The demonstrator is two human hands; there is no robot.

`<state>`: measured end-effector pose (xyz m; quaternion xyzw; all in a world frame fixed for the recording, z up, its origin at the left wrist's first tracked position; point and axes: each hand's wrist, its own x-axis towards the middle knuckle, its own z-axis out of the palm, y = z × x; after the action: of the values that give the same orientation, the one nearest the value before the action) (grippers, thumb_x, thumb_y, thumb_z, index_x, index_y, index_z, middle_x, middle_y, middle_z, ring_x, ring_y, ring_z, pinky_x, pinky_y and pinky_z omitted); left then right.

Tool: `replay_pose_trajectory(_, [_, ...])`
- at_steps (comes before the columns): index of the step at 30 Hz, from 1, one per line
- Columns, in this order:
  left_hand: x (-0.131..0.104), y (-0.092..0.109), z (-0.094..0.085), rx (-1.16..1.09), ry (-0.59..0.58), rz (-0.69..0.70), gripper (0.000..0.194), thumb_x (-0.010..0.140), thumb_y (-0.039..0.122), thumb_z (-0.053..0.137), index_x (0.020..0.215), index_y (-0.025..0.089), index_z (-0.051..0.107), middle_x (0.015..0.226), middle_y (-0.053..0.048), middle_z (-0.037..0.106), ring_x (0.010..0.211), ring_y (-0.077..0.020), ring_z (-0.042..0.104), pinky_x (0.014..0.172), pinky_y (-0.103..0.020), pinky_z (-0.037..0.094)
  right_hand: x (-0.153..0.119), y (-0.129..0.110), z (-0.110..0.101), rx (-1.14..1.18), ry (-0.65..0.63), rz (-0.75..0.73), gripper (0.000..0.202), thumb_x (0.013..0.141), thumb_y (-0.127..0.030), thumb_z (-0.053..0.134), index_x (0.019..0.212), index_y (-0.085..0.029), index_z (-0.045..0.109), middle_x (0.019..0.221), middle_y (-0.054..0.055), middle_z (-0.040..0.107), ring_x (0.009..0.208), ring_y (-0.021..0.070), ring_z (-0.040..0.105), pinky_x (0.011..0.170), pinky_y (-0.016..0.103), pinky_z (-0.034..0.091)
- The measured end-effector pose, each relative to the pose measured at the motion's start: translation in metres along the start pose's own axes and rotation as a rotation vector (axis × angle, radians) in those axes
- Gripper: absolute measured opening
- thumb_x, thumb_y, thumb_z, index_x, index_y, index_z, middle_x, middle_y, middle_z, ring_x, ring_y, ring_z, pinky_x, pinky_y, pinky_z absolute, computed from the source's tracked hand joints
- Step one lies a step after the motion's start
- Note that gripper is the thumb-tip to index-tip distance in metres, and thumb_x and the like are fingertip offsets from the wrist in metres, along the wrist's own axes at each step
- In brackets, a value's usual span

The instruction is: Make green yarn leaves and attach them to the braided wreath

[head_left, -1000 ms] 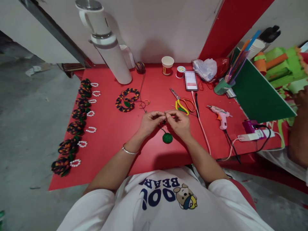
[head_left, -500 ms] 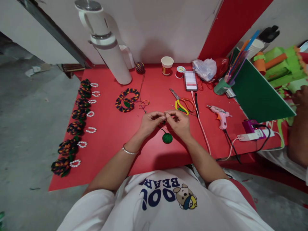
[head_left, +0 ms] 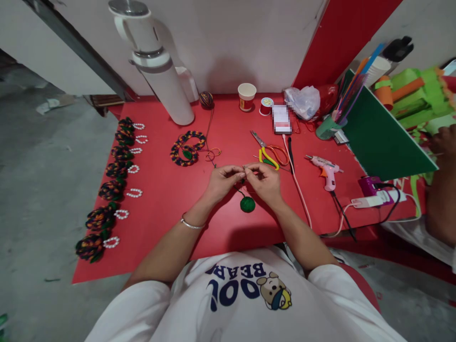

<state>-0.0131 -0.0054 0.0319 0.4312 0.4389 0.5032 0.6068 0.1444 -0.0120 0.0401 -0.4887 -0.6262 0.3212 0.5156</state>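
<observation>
My left hand and my right hand meet fingertip to fingertip over the middle of the red table. Both are closed in a pinch on dark cord, whose small details the fingers hide. From between them a strand runs down to a green ball, just below my hands. A braided dark and orange cord loop lies to the left, with thin cord beside it. Scissors and yellow-handled pliers lie beyond my right hand.
Braided bundles and bead rings line the left edge. At the back stand a tall flask, a paper cup and a thread spool. Rightward are a glue gun, power strip, green board and another person's arm.
</observation>
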Motion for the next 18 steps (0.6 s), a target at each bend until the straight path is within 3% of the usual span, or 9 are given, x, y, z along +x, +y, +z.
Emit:
replay_pose_trajectory(12, [0.0007, -0.0001, -0.0008, 0.024, -0.002, 0.004, 0.032, 0.063, 0.043, 0.095, 0.077, 0.018, 0.080, 0.073, -0.004, 0.075, 0.065, -0.0141, 0.064, 0.064, -0.029, 0.056, 0.0003, -0.0007, -0.0006, 0.056, -0.023, 0.015, 0.019, 0.092, -0.037, 0.068, 0.087, -0.022, 0.078, 0.088, 0.004, 0.080, 0.074, 0.0158, 0.072, 0.067, 0.029, 0.061])
replay_pose_trajectory(18, [-0.0013, 0.0017, 0.0017, -0.035, -0.006, -0.028, 0.032, 0.065, 0.042, 0.095, 0.078, 0.017, 0.080, 0.073, -0.006, 0.076, 0.066, -0.0162, 0.068, 0.066, -0.031, 0.058, -0.0007, 0.0044, 0.0013, 0.163, -0.052, 0.141, 0.025, 0.092, -0.046, 0.071, 0.092, -0.022, 0.079, 0.091, 0.005, 0.079, 0.066, 0.0145, 0.071, 0.064, 0.030, 0.063])
